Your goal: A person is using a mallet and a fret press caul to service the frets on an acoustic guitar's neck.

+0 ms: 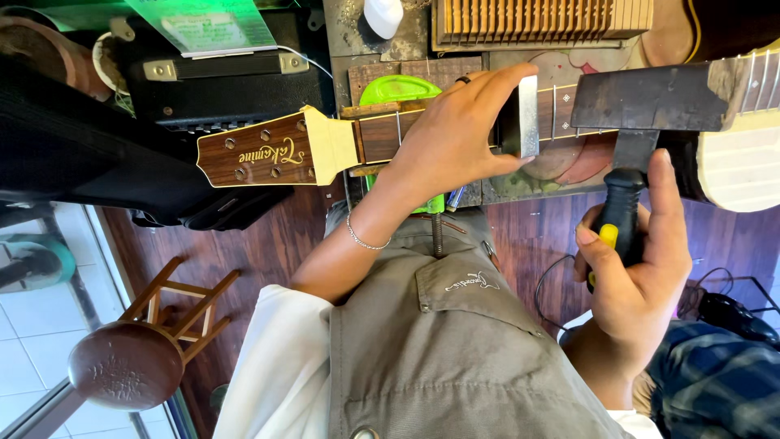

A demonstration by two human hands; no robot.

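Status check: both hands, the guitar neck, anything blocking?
Left hand presses a metal block onto the guitar neck. Right hand grips a hammer, head over the frets. Nothing blocking.

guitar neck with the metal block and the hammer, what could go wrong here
1. The left hand grips the metal block on the guitar neck, its fingers wrapped around the block; a stray blow from the hammer in the right hand could hit them.
2. The hammer's head hangs right over the fretboard, so a slip might dent wood or frets.
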